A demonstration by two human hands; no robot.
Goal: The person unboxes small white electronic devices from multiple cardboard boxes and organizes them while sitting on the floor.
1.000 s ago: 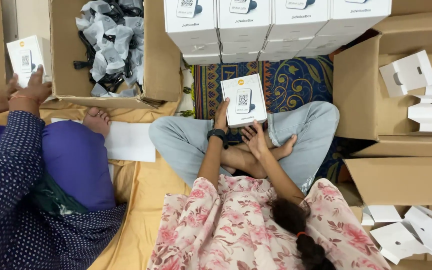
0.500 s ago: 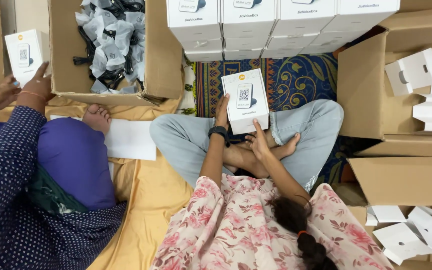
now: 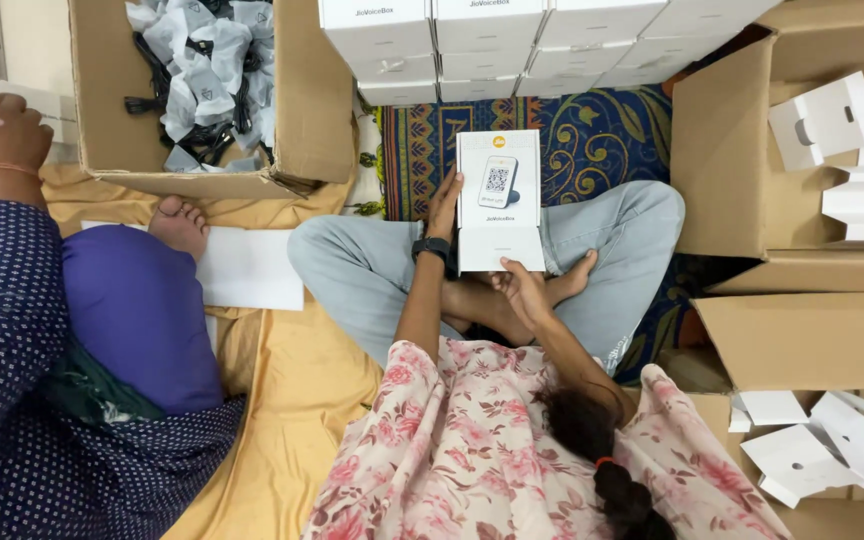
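One white box (image 3: 499, 200), printed device picture, upright between both hands

A floor-level packing workroom: stacked white product boxes (image 3: 512, 40) far, open cardboard cartons (image 3: 802, 180) right, patterned rug (image 3: 602, 130) underneath.

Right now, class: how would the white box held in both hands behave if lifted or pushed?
The white box looks stiff: its edges stay straight. Probably light, since the left hand and right hand hold it by fingertips. Flat-sided, it should slide, not roll.
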